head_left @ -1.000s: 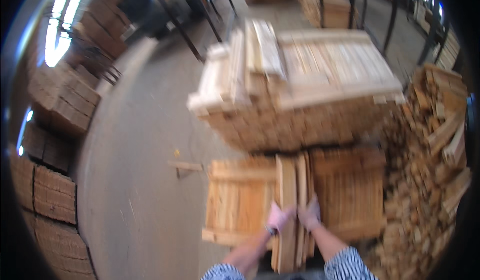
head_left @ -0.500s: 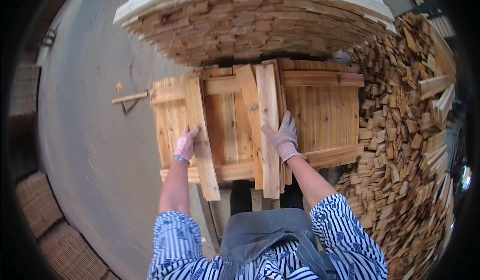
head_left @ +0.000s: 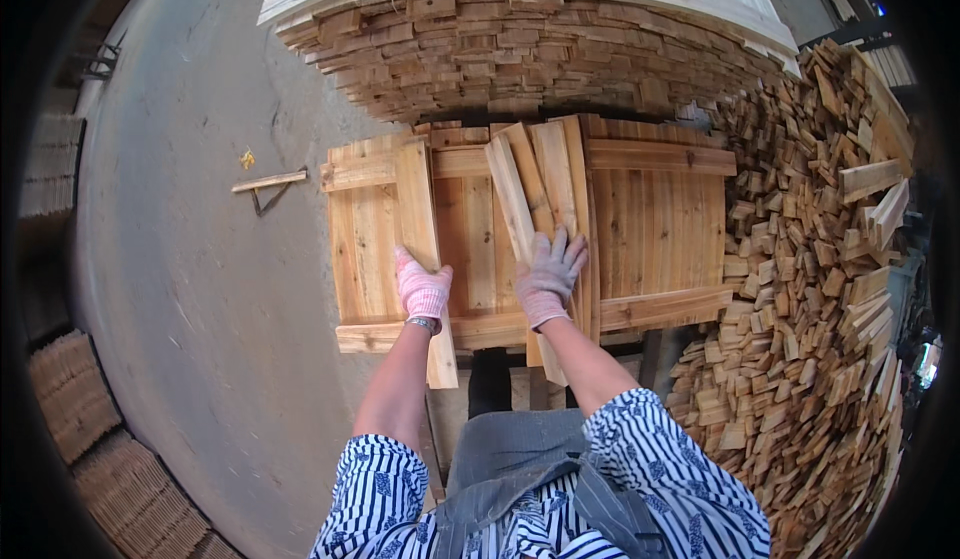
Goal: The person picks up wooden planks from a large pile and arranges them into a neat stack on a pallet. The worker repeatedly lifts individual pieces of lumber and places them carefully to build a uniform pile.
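A wide wooden panel of side-by-side planks, with crosswise battens along its far and near edges, lies in front of me. On its left half, my left hand, in a pinkish glove, is closed around the near part of a loose board. Several more loose boards fan out over the panel's middle. My right hand, also gloved, rests on these boards with its fingers spread and its thumb toward the left. The board surface beneath that palm is hidden.
Beyond the panel stands a tall stack of wood with pale boards on top. A large heap of short wood pieces rises at the right. Stacked slats line the left side, and a narrow wooden stand is on the grey floor.
My right hand has shifted from the side of a board to lie spread over the fanned boards, whose far ends have splayed apart. My left hand now wraps its board. The view has shifted slightly.
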Demonstrator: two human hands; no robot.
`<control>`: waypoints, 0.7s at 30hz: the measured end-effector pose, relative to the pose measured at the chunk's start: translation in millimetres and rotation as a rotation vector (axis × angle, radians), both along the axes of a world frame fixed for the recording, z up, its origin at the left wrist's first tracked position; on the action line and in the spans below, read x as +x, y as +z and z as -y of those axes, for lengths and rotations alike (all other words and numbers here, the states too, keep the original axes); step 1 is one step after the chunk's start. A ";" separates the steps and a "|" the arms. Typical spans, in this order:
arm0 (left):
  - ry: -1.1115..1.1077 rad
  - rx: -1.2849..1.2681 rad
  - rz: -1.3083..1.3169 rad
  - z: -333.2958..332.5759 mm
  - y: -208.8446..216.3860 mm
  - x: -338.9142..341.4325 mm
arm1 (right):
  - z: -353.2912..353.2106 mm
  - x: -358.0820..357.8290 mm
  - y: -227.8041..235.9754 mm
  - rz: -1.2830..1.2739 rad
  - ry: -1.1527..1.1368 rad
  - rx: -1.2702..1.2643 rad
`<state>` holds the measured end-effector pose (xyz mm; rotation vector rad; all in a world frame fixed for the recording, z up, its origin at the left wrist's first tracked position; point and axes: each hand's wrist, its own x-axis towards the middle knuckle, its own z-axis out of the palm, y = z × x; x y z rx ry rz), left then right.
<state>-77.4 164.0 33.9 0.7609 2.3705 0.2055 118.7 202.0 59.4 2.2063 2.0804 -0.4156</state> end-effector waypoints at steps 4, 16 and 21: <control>0.110 0.256 0.175 15.5 33.3 -20.4 | 12.9 11.5 -12.9 -0.562 -0.187 0.093; 0.467 0.502 1.286 41.6 131.5 -4.0 | 21.3 -27.1 108.1 -1.121 0.038 -0.197; 0.353 0.415 0.587 52.1 102.1 -55.6 | -20.3 43.3 25.5 -0.182 -0.138 0.003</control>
